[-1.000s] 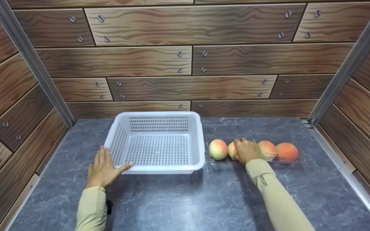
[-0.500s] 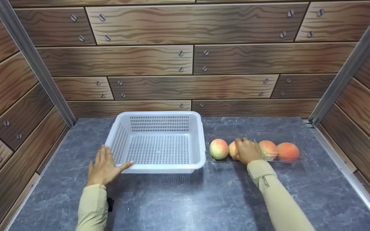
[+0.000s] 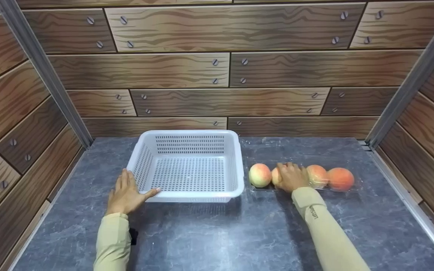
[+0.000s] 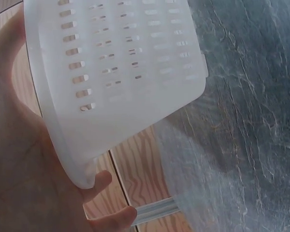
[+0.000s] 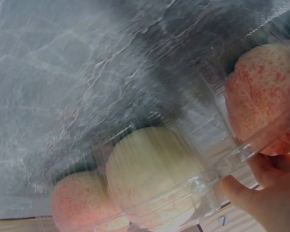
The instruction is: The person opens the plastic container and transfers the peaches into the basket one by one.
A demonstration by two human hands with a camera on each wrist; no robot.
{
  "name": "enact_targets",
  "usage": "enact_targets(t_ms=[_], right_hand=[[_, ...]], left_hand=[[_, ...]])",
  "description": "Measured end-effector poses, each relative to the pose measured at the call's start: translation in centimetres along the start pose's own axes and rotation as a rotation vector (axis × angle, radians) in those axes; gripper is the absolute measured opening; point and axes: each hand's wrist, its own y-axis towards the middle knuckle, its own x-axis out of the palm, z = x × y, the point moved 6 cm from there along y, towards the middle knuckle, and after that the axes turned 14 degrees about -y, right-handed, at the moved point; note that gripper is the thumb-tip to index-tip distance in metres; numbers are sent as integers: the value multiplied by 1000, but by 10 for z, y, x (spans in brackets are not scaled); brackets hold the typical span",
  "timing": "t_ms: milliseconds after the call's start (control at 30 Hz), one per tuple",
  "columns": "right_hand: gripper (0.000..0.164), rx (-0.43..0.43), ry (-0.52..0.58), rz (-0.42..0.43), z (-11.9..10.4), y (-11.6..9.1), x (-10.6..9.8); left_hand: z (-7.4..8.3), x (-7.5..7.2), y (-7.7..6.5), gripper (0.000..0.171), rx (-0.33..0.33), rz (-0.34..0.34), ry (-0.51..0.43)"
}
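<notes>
Over the near desk (image 3: pixel 187 237), there is passing room between the left sleeve (image 3: pixel 113 239) and right sleeve (image 3: pixel 328 229). The basket (image 3: pixel 198 194) lies open above, its walls barring low sideways passage; only a narrow gap separates it from the leftmost peach (image 3: pixel 260 175).

The white, box-shaped plastic basket (image 3: pixel 192 194) is smooth. Right of the basket, the long, clear plastic tray (image 5: pixel 208 179) is shiny, and the round red-and-yellow peaches (image 3: pixel 260 175) look dull. Under the basket, the flat grey tabletop (image 3: pixel 187 241) shines. Behind the basket, the brown plank wall (image 3: pixel 202 30) looks like printed wood.
</notes>
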Motion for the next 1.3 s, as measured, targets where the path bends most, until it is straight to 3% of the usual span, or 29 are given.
enact_targets(t_ms=[367,833,1300], right_hand=[[69,-18,75,-40,5,-1,-8],[61,-43,144,129,10,7,-33],[63,-81,275,88,12,13,-43]], left_hand=[[9,5,0,126,29,44,4],[7,6,-1,126,29,49,8],[6,7,-1,125,24,39,1]])
